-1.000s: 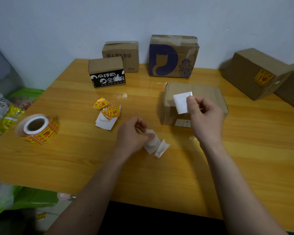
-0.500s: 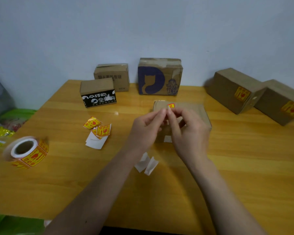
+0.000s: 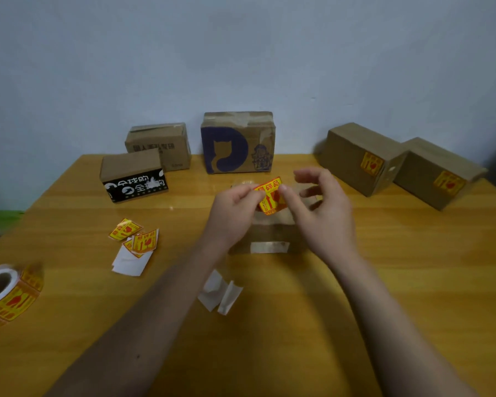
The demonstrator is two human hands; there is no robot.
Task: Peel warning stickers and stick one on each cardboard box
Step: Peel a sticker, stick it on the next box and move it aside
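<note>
Head view: a person's left hand [image 3: 235, 209] and right hand [image 3: 320, 207] pinch a yellow-and-red warning sticker [image 3: 269, 196] between them, held just above the plain cardboard box [image 3: 269, 236] at the middle of the wooden desk [image 3: 398, 282]. The left hand pinches the sticker's left edge between thumb and forefinger; the right hand's forefinger and thumb meet its right edge, the other fingers spread loosely.

To the right of that middle box, two boxes against the wall, the nearer one [image 3: 358, 157] and the end one [image 3: 438, 173], already carry a sticker each. Behind the middle box stands a box printed with a purple cat [image 3: 238, 143]; to the left of it are a plain box [image 3: 159, 146] and a black-banded box [image 3: 132, 176], none showing a sticker on the faces in view.

Left of the middle box lie loose stickers [image 3: 135, 236] and, farther left at the desk's edge, the sticker roll [image 3: 9, 293]. Discarded backing papers [image 3: 221, 292] lie in front of the middle box. By this count two boxes are done, one is about to be, and three appear to remain.
</note>
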